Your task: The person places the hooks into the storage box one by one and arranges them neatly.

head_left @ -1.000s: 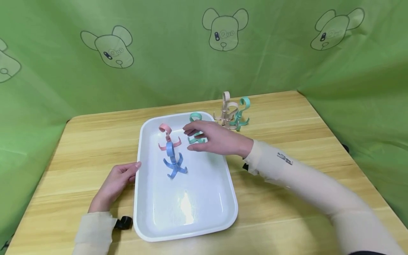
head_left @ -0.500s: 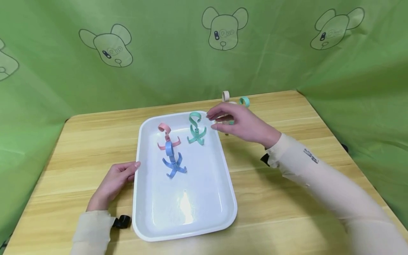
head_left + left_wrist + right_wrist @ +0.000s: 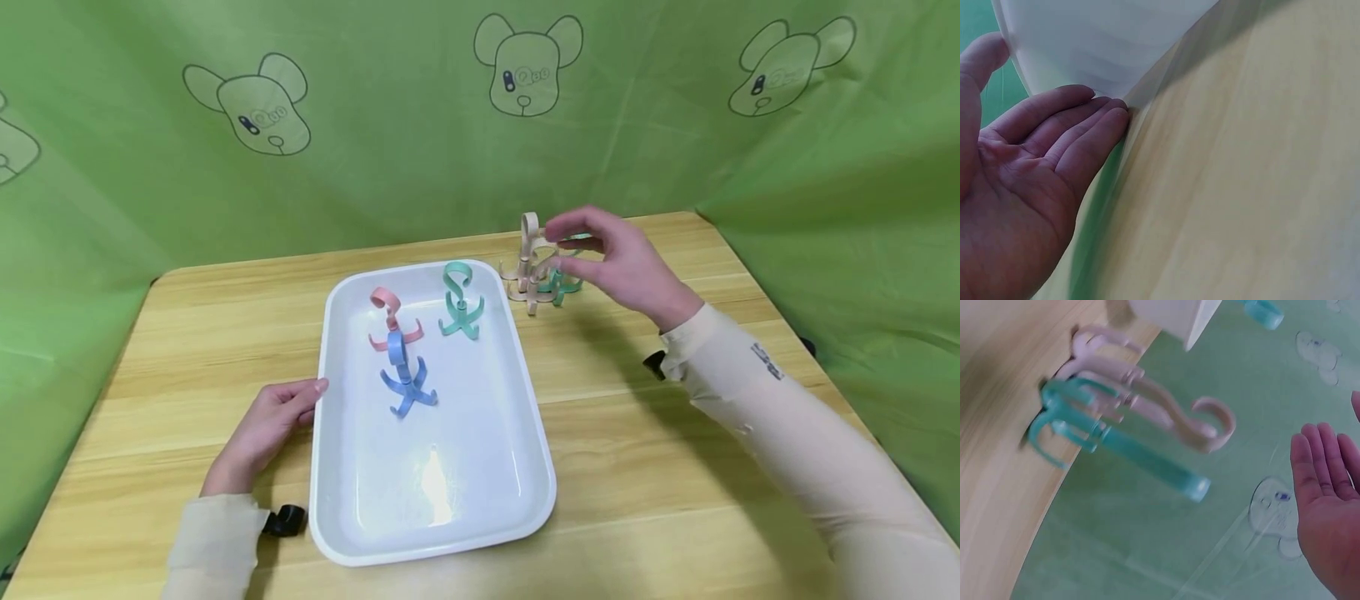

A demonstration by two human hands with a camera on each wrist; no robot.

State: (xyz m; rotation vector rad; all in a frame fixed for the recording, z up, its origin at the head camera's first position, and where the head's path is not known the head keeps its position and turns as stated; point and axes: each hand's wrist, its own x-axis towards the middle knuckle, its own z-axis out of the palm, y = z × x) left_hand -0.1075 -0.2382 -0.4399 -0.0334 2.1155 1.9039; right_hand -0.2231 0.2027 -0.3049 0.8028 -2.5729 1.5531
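Observation:
My left hand (image 3: 266, 425) holds the left side of the white tray (image 3: 480, 442), thumb at the rim and fingers low against the outer wall, as the left wrist view shows. Inside the tray stand a pink hook hanger (image 3: 393, 338), a blue hook hanger (image 3: 407, 387) and a green hook hanger (image 3: 461, 317), each with a curved top and pronged base. My right hand (image 3: 630, 267) hovers beside two beige hook hangers (image 3: 533, 293) and another green one (image 3: 561, 285), thumb and fingers apart. It partly covers these in the head view; the right wrist view shows nothing in its palm.
The wooden table (image 3: 645, 467) carries the tray and the loose hangers, which stand just beyond its back right corner. A green curtain (image 3: 390, 183) with printed bear faces rises close behind the table's back edge and along the sides.
My right hand has moved from over the green hanger in the tray rightward and back to the loose hangers on the table. My left hand stays at the tray.

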